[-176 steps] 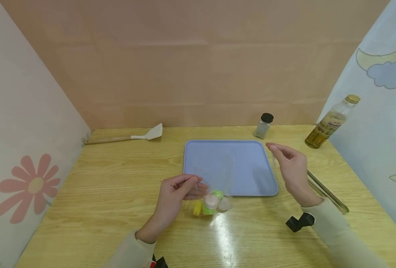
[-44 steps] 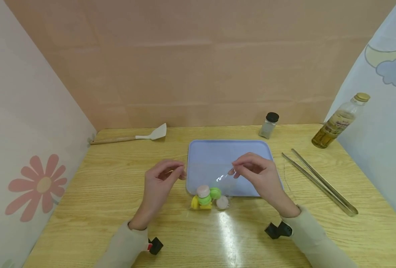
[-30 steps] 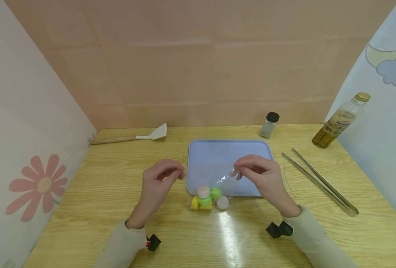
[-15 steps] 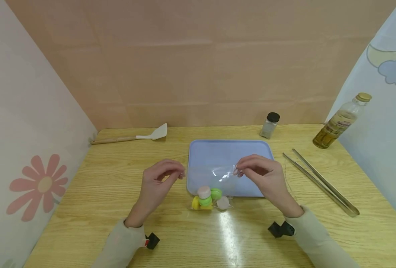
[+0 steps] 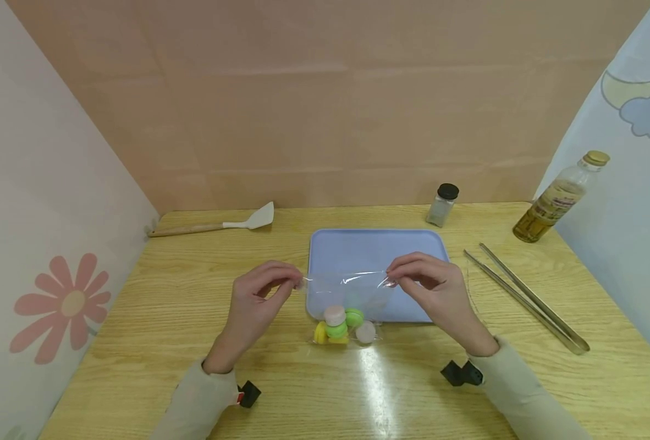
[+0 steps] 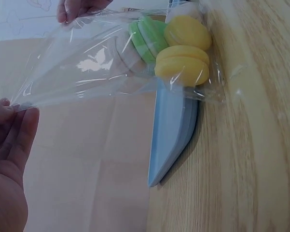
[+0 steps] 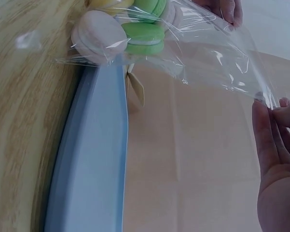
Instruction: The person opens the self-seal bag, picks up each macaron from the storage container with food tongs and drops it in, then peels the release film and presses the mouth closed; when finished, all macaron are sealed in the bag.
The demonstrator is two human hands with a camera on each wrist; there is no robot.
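Note:
A clear plastic bag [image 6: 94, 63] stands on the table at the front edge of a blue tray [image 5: 377, 250]. In its bottom sit several macarons: yellow ones [image 6: 183, 67], green ones [image 7: 145, 38] and pale pinkish-white ones [image 7: 99, 36]. My left hand [image 5: 259, 299] pinches the left corner of the bag's mouth between thumb and fingers. At the opposite corner, my right hand [image 5: 435, 290] pinches the film the same way. Between the two hands the top edge stretches nearly straight, above the tray's front part.
Metal tongs [image 5: 528, 299] lie right of the tray, beside a thin clear strip [image 5: 470, 293]. Behind stand a black-lidded jar [image 5: 443, 205] and, farther right, an oil bottle [image 5: 556, 201]. A wooden-handled spatula [image 5: 209, 228] lies at the back left. Walls close off the back and sides.
My right hand has come left from beyond the tray to the bag's mouth; the clear strip it held now lies by the tongs. Lately the bag's top edge has drawn straighter.

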